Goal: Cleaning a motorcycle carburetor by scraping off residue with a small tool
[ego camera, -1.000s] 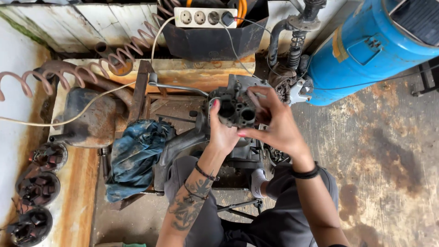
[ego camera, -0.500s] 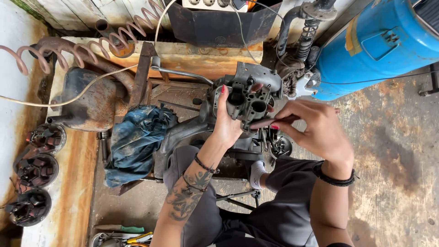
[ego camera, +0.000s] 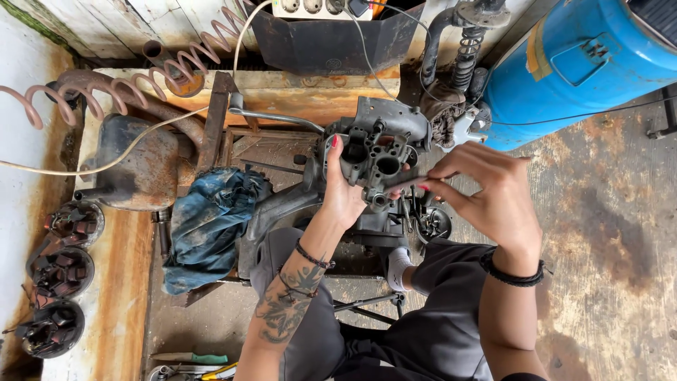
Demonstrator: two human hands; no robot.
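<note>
My left hand [ego camera: 343, 192] grips the left side of a grey metal carburetor-like casting [ego camera: 381, 152] with round bores, held up over a dark engine part [ego camera: 282, 208] in front of my knees. My right hand [ego camera: 486, 194] is to the right of the casting and pinches a thin dark rod-shaped tool [ego camera: 403, 182] whose tip rests at the casting's lower front. A black band sits on my right wrist, bracelets on my left.
A crumpled blue rag [ego camera: 211, 226] lies left of the engine part. A rusty tank [ego camera: 137, 166] and coiled hose [ego camera: 92, 88] are at the left, three round parts [ego camera: 60, 271] at the far left. A blue tank [ego camera: 578, 63] stands at the upper right. Hand tools [ego camera: 190, 363] lie at the bottom.
My right hand has come off the top of the casting and moved down and right, now holding the thin tool against its front. My left hand has kept its grip.
</note>
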